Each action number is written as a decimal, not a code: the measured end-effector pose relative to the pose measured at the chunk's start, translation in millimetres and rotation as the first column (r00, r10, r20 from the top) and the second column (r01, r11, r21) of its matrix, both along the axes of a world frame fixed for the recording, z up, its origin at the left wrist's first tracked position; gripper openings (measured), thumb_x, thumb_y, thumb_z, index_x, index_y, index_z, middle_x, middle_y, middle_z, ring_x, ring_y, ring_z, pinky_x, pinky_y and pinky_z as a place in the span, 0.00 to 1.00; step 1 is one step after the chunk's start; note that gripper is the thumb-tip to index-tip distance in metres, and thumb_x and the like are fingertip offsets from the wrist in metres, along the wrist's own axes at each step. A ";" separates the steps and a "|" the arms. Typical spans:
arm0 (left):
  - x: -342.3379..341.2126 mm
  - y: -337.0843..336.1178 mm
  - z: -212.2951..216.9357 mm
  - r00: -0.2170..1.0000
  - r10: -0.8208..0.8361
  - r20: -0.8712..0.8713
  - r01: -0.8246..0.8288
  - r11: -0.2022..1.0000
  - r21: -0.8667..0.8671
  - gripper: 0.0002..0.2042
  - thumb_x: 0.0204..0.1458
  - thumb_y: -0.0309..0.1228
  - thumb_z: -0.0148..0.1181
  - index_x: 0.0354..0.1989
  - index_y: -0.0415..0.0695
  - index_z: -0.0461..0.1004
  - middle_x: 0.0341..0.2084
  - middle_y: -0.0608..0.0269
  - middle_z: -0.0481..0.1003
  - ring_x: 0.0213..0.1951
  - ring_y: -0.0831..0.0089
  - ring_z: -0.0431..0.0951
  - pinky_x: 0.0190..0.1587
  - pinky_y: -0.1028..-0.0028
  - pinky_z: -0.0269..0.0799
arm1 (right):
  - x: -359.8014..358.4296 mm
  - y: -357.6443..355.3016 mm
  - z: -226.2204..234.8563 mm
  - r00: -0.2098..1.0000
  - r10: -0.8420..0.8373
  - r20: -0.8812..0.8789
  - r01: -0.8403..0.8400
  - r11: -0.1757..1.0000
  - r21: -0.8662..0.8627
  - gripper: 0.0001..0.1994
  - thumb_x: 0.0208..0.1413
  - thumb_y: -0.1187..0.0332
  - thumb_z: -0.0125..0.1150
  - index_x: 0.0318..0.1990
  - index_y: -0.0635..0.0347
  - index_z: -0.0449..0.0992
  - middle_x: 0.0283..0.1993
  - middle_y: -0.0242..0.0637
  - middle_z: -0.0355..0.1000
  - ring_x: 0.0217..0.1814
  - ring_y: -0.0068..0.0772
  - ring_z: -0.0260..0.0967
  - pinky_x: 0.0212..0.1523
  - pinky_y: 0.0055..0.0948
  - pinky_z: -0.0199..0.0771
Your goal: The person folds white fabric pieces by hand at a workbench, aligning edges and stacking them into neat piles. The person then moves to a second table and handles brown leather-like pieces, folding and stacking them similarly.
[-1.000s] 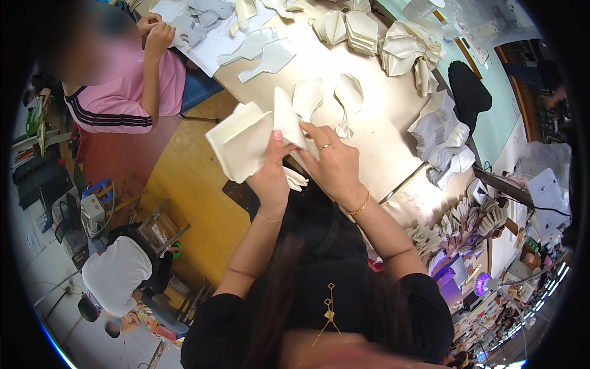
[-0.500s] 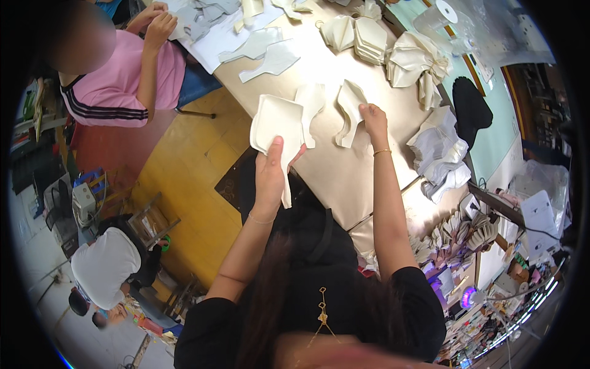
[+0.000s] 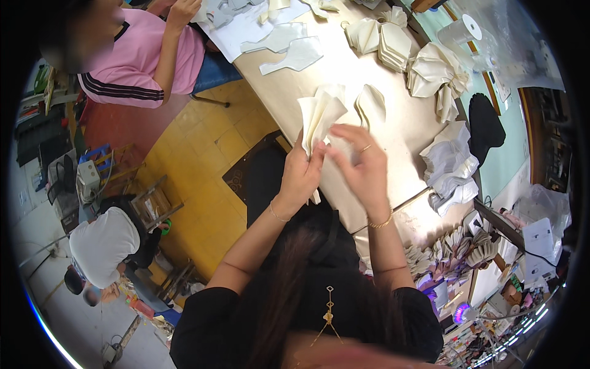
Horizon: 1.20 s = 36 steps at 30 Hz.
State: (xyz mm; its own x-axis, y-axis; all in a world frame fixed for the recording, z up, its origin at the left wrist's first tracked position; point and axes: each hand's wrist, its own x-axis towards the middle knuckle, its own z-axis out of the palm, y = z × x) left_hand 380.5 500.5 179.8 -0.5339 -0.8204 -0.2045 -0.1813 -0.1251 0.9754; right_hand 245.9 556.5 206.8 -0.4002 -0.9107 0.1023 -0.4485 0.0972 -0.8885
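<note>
Floor: yellow-ochre tiles [image 3: 203, 132] run beside the worktable, giving way to a red patch [image 3: 117, 126] toward the upper left and pale grey concrete [image 3: 46, 246] at the lower left.
Worktable: a long beige surface [image 3: 289, 98] stretches from upper left to lower right, strewn with cream cut pieces.
Seating: a white-cushioned stool [image 3: 101, 243] stands on the floor at the left; a wooden frame [image 3: 150, 203] sits just beside it.
Wall: pale green [image 3: 507, 154], with a dark garment [image 3: 485, 126] hanging against it.
Right side: cluttered shelves [image 3: 485, 270] hold papers and small items.
Light: bright, even, with glare on the table's lower end.
</note>
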 end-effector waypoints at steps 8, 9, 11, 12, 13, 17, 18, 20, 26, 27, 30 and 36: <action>21.6 6.8 26.1 0.866 -0.055 -0.497 0.277 0.880 0.386 0.38 0.46 0.18 0.39 0.70 0.33 0.36 0.67 0.52 0.49 0.69 0.66 0.47 0.68 0.70 0.44 | 21.7 -0.7 34.3 0.998 -0.001 0.069 0.004 0.999 -0.045 0.13 0.48 0.73 0.68 0.43 0.63 0.79 0.46 0.44 0.78 0.46 0.32 0.77 0.46 0.26 0.75; 23.2 7.1 30.1 0.875 -0.077 -0.478 0.285 0.881 0.379 0.38 0.46 0.18 0.40 0.70 0.33 0.35 0.67 0.51 0.49 0.69 0.66 0.47 0.68 0.70 0.44 | 22.7 0.0 35.8 0.999 0.005 0.046 -0.003 0.999 -0.050 0.13 0.48 0.73 0.69 0.43 0.63 0.80 0.46 0.44 0.78 0.46 0.33 0.78 0.45 0.25 0.76; 25.3 7.4 37.6 0.891 -0.121 -0.438 0.298 0.883 0.362 0.39 0.46 0.19 0.40 0.70 0.33 0.34 0.67 0.51 0.49 0.69 0.65 0.48 0.68 0.70 0.43 | 24.8 0.7 37.4 1.000 0.011 -0.013 -0.012 0.997 -0.075 0.12 0.48 0.72 0.69 0.42 0.62 0.80 0.44 0.44 0.78 0.42 0.35 0.79 0.40 0.26 0.77; 25.9 7.6 40.9 0.901 -0.138 -0.412 0.290 0.897 0.333 0.40 0.45 0.19 0.40 0.70 0.33 0.34 0.67 0.50 0.49 0.68 0.64 0.48 0.68 0.70 0.44 | 26.0 0.8 37.6 0.999 0.011 -0.047 -0.015 0.995 -0.095 0.12 0.47 0.71 0.69 0.41 0.62 0.80 0.43 0.44 0.78 0.40 0.36 0.79 0.38 0.26 0.78; 26.4 8.1 43.7 0.910 -0.154 -0.385 0.282 0.910 0.303 0.40 0.45 0.20 0.41 0.70 0.33 0.34 0.67 0.49 0.49 0.68 0.64 0.49 0.68 0.70 0.44 | 27.0 0.7 37.7 0.997 0.008 -0.080 -0.016 0.994 -0.106 0.12 0.47 0.70 0.69 0.40 0.61 0.80 0.42 0.43 0.78 0.38 0.38 0.79 0.35 0.27 0.79; 30.2 8.2 50.8 0.939 -0.203 -0.277 0.260 0.947 0.187 0.41 0.44 0.20 0.40 0.70 0.33 0.33 0.66 0.45 0.50 0.68 0.60 0.51 0.67 0.69 0.47 | 30.3 1.3 38.3 0.988 0.029 -0.151 -0.051 0.989 -0.141 0.11 0.47 0.70 0.69 0.40 0.62 0.81 0.41 0.43 0.79 0.36 0.37 0.79 0.33 0.27 0.79; 31.4 8.4 51.5 0.944 -0.207 -0.255 0.257 0.950 0.179 0.39 0.45 0.20 0.40 0.70 0.34 0.35 0.66 0.47 0.50 0.67 0.62 0.52 0.67 0.69 0.48 | 30.8 1.7 38.8 0.988 0.032 -0.153 -0.055 0.987 -0.148 0.11 0.47 0.70 0.69 0.40 0.62 0.81 0.41 0.43 0.79 0.36 0.37 0.79 0.33 0.26 0.79; 33.9 8.6 52.0 0.953 -0.202 -0.225 0.239 0.959 0.154 0.37 0.48 0.21 0.41 0.70 0.34 0.38 0.65 0.51 0.52 0.66 0.65 0.54 0.66 0.70 0.50 | 32.1 2.9 40.2 0.988 0.047 -0.150 -0.068 0.988 -0.140 0.11 0.48 0.72 0.69 0.40 0.63 0.80 0.41 0.43 0.79 0.37 0.36 0.79 0.35 0.25 0.79; 38.4 7.8 53.8 0.958 -0.241 -0.157 0.262 0.956 0.130 0.41 0.45 0.21 0.42 0.70 0.34 0.31 0.66 0.35 0.48 0.68 0.48 0.50 0.67 0.65 0.48 | 34.6 3.5 43.6 0.986 0.080 -0.147 -0.098 0.988 -0.123 0.11 0.49 0.74 0.67 0.42 0.63 0.80 0.41 0.43 0.79 0.36 0.33 0.80 0.35 0.23 0.78; 38.7 7.6 54.6 0.957 -0.245 -0.154 0.267 0.954 0.136 0.41 0.45 0.21 0.42 0.70 0.34 0.31 0.66 0.35 0.48 0.68 0.48 0.50 0.67 0.65 0.47 | 34.8 2.9 43.8 0.987 0.079 -0.143 -0.098 0.987 -0.127 0.11 0.49 0.74 0.67 0.42 0.63 0.80 0.41 0.42 0.79 0.36 0.32 0.79 0.35 0.23 0.77; 39.9 7.7 57.8 0.961 -0.244 -0.126 0.262 0.954 0.147 0.40 0.45 0.20 0.42 0.70 0.34 0.34 0.64 0.41 0.52 0.65 0.55 0.53 0.65 0.68 0.50 | 35.7 1.7 44.6 0.988 0.079 -0.130 -0.096 0.987 -0.128 0.11 0.50 0.75 0.66 0.42 0.64 0.80 0.41 0.42 0.79 0.33 0.31 0.79 0.33 0.21 0.77; 38.6 10.2 62.2 0.974 -0.213 -0.082 0.220 0.972 0.083 0.36 0.47 0.20 0.41 0.69 0.33 0.41 0.57 0.53 0.61 0.56 0.67 0.63 0.59 0.72 0.58 | 37.2 1.0 47.6 0.994 0.054 -0.093 -0.065 0.991 -0.121 0.08 0.49 0.74 0.67 0.38 0.65 0.81 0.38 0.44 0.79 0.35 0.35 0.80 0.34 0.25 0.80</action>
State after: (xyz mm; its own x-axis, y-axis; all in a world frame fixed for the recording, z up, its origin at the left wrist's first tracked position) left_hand 419.0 510.7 242.0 -0.7126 -0.6635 -0.2278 -0.1437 -0.1798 0.9731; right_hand 283.0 557.6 254.3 -0.3296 -0.9109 0.2484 -0.5286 -0.0400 -0.8480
